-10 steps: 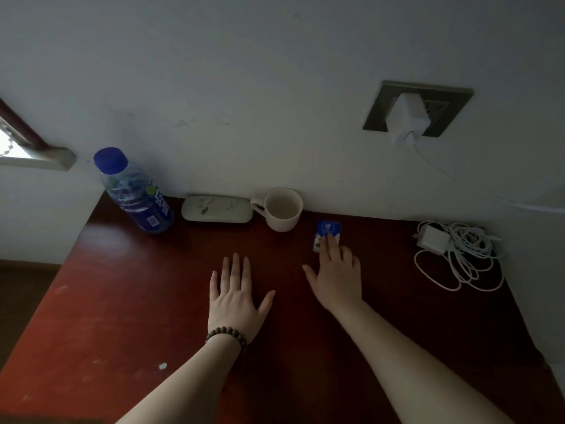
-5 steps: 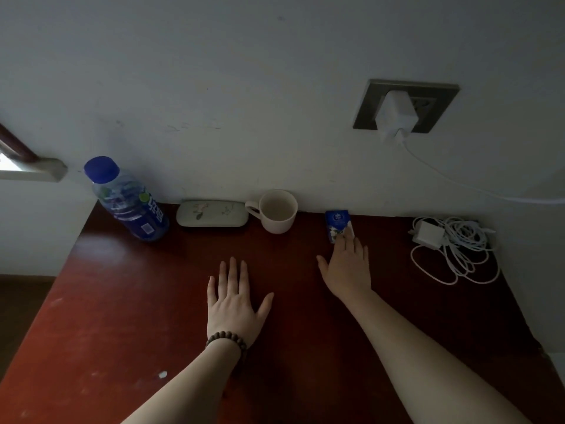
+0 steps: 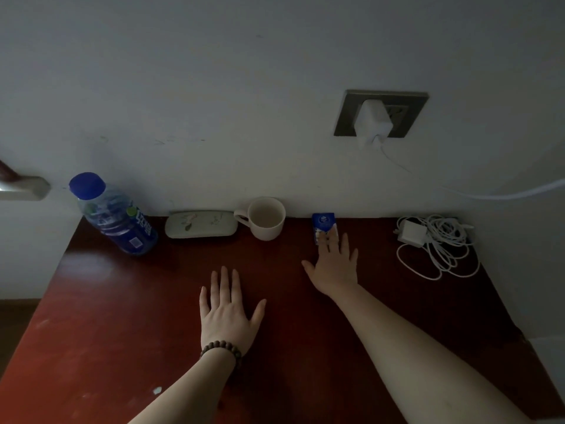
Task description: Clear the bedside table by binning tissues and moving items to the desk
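Right hand (image 3: 334, 264), fingers straight, its grip spread, touches the tissue pack (image 3: 324, 226) against the wall. Left hand (image 3: 227, 310) lies flat on the counter (image 3: 122, 316). Judged late-stage: bottle (image 3: 114, 215), case (image 3: 201, 224) and mug (image 3: 266, 217) stand left of that grip.

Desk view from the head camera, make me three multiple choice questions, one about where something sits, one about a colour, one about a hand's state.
1. What stands directly left of the mug?
A. flat case
B. coiled cable
C. tissue pack

2. What colour is the water bottle cap?
A. white
B. blue
C. red

3. How is the left hand?
A. gripping the mug
B. closed in a fist
C. flat on the tabletop, fingers straight

Answers:
1 A, the case lies against the wall by the mug's handle.
2 B, the cap is plainly blue.
3 C, palm down, holding nothing.
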Motion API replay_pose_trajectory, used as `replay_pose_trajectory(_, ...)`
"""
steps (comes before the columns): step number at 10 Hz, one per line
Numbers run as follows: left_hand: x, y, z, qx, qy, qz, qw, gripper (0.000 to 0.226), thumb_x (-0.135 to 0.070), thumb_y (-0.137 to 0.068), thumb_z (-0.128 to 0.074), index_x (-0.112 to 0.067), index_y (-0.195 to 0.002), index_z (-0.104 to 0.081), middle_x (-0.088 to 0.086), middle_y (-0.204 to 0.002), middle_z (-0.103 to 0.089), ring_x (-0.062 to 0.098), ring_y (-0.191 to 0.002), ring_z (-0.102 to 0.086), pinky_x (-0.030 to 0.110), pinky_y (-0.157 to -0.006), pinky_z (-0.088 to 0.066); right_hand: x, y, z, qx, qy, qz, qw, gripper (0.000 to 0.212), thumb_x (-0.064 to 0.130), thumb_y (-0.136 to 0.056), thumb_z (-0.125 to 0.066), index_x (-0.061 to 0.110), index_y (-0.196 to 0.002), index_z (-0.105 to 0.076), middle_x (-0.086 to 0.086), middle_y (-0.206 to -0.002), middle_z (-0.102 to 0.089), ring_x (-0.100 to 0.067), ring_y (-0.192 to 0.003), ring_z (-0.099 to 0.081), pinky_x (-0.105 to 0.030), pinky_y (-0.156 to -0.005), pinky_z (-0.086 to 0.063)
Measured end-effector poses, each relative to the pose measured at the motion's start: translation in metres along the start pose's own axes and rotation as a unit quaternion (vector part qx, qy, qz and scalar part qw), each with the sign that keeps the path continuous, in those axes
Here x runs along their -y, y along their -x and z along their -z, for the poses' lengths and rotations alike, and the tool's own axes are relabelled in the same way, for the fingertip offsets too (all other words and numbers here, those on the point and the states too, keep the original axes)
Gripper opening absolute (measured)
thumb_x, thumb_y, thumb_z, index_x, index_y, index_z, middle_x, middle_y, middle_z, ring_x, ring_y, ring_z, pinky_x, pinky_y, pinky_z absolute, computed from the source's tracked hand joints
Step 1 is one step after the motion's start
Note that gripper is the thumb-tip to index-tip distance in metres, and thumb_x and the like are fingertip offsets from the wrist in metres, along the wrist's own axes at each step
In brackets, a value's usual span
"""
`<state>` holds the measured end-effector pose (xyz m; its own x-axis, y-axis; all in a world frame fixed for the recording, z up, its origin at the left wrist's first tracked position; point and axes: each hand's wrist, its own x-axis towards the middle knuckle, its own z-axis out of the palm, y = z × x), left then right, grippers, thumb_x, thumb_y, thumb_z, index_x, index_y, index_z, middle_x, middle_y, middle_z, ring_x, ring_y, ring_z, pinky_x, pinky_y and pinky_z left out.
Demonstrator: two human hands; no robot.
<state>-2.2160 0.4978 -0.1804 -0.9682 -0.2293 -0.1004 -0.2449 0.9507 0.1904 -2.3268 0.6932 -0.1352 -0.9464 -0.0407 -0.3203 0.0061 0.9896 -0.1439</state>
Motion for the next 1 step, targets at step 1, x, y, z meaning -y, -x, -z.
replay_pose_trajectory(1, 0.0026, 0.0019, -0.0006, 0.005, -0.003, -0.004, 1.0, 0.09, -0.075, -0.08, -0.004, -0.018, -0.148, 0.003, 0.002, -0.157, 0.008, 0.017, -0.142, 0.019, 0.041, -0.114, 0.013, -0.0132, 0.0173, 0.0011, -0.039, -0.02, -0.002, 0.999, 0.078, 0.055, -0.094, -0.032, 0.019, -0.149, 0.01, -0.008, -0.158, 0.017, -0.028, -0.145, 0.015, -0.051, -0.118, 0.002)
